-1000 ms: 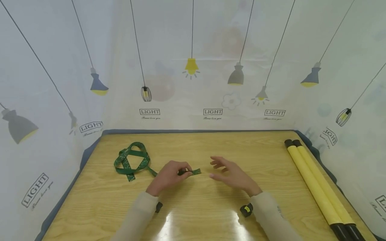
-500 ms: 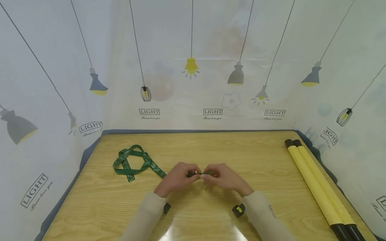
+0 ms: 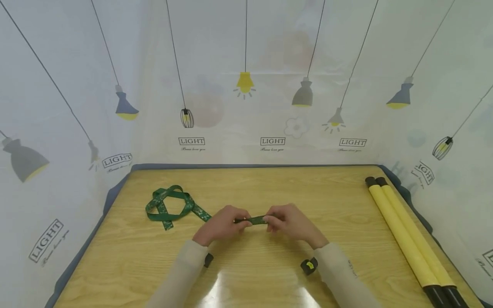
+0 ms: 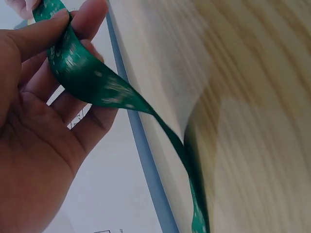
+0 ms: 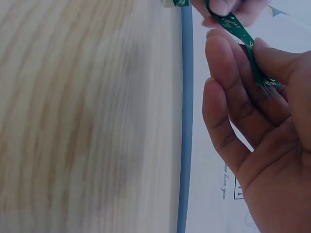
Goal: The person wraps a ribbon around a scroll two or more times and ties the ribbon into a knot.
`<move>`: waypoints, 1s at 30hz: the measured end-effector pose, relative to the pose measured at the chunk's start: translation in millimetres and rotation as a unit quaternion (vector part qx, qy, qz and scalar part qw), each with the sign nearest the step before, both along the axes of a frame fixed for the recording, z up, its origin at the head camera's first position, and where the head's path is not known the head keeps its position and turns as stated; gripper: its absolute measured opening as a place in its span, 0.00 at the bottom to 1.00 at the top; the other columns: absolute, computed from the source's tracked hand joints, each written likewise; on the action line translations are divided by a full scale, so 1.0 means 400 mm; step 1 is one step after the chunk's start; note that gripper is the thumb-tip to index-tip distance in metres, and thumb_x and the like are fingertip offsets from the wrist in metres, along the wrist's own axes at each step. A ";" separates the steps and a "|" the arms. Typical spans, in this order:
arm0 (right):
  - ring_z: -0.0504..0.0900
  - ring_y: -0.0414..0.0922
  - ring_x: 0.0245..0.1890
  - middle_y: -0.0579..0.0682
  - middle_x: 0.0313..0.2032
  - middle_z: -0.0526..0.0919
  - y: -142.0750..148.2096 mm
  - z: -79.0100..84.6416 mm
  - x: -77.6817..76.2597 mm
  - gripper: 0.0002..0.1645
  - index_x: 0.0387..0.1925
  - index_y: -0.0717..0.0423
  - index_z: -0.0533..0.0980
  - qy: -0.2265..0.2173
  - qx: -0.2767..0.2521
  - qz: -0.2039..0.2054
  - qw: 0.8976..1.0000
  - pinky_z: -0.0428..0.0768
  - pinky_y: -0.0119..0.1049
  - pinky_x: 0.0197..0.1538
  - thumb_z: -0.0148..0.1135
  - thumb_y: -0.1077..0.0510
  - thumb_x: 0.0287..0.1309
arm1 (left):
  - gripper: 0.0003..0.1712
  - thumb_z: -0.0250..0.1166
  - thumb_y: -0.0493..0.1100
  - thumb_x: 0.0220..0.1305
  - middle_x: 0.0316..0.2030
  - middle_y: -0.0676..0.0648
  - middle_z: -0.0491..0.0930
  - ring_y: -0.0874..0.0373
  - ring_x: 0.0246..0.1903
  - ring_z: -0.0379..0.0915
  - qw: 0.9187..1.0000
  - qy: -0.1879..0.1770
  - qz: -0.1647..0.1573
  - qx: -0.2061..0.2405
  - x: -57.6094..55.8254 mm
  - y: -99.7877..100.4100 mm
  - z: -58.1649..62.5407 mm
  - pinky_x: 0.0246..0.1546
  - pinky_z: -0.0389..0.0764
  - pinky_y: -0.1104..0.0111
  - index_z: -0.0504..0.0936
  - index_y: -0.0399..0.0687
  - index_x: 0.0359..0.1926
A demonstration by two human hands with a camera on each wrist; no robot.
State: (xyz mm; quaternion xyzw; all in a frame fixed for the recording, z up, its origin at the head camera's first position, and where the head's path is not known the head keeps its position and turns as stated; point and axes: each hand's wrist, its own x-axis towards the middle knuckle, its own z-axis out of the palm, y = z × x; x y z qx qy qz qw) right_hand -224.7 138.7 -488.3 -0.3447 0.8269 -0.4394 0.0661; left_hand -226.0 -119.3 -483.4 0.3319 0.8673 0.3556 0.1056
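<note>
A green ribbon (image 3: 159, 216) with pale print lies in loose loops at the left of the table and runs to my left hand (image 3: 223, 224). That hand pinches it between thumb and fingers. Near its frayed end, my right hand (image 3: 294, 224) pinches the same ribbon, and a short length spans the gap between the hands. In the left wrist view the ribbon (image 4: 97, 85) curves across the fingers and twists down toward the table. The right wrist view shows the frayed tip of the ribbon (image 5: 265, 80) poking out below the right thumb.
Two yellow tubes (image 3: 408, 235) with black ends lie side by side along the right of the wooden table (image 3: 269, 184). A blue edge borders the table, and a white sheet (image 3: 231, 51) printed with lamps stands behind and at both sides.
The right hand, earlier apart and holding nothing, has come in to the ribbon's end and pinches it. The hands met, then drew slightly apart, with ribbon between them.
</note>
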 end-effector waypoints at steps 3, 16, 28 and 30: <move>0.84 0.46 0.25 0.42 0.25 0.85 0.014 0.003 -0.002 0.16 0.38 0.57 0.82 0.002 0.003 -0.012 1.000 0.81 0.35 0.27 0.56 0.50 0.71 | 0.11 0.60 0.44 0.72 0.22 0.49 0.82 0.65 0.17 0.67 1.000 -0.009 0.004 -0.024 -0.004 -0.018 0.001 0.20 0.68 0.75 0.86 0.45 0.39; 0.85 0.47 0.25 0.45 0.25 0.85 0.084 -0.015 -0.018 0.20 0.38 0.59 0.82 -0.029 0.004 -0.079 0.996 0.84 0.40 0.32 0.55 0.48 0.71 | 0.14 0.57 0.47 0.73 0.16 0.49 0.79 0.62 0.13 0.69 0.997 -0.027 0.020 -0.064 -0.027 -0.141 0.006 0.21 0.73 0.71 0.86 0.46 0.37; 0.82 0.49 0.24 0.46 0.23 0.82 0.176 -0.028 -0.040 0.24 0.39 0.57 0.82 -0.030 0.025 -0.164 0.986 0.81 0.38 0.30 0.53 0.41 0.70 | 0.14 0.59 0.46 0.72 0.14 0.46 0.76 0.63 0.12 0.64 0.992 -0.060 0.071 -0.090 -0.036 -0.256 0.003 0.20 0.71 0.70 0.85 0.48 0.31; 0.81 0.48 0.23 0.46 0.22 0.82 0.191 -0.027 -0.044 0.25 0.38 0.56 0.82 -0.025 0.033 -0.178 0.983 0.79 0.36 0.29 0.53 0.40 0.70 | 0.14 0.60 0.46 0.72 0.14 0.48 0.75 0.63 0.12 0.63 0.990 -0.057 0.080 -0.103 -0.034 -0.270 0.006 0.19 0.69 0.70 0.85 0.49 0.30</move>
